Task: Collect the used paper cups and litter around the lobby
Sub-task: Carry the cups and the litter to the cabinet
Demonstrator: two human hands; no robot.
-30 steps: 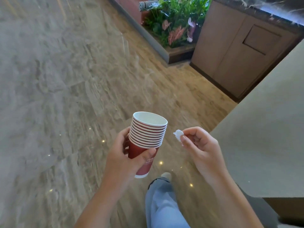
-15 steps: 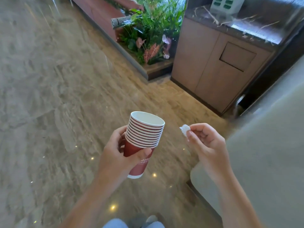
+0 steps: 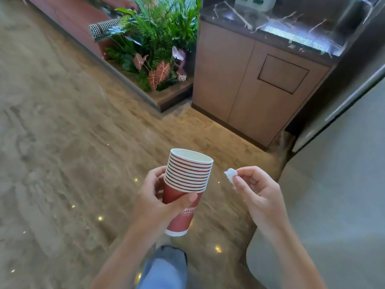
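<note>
In the head view, the left hand (image 3: 153,198) has thumb and fingers curled round a nested stack of red paper cups (image 3: 186,180), held upright above the marble floor (image 3: 62,142) with its open mouth up. Just beside it but not touching, the right hand (image 3: 257,191) pinches a small crumpled white scrap of litter (image 3: 230,175) between thumb and forefinger, level with the stack's rims. Beyond the hands stand a wooden cabinet (image 3: 245,84) with a dark stone top and, to its left, a planter of green and pink leaves (image 3: 158,51); a jeans-clad leg (image 3: 164,270) shows at the bottom edge.
</note>
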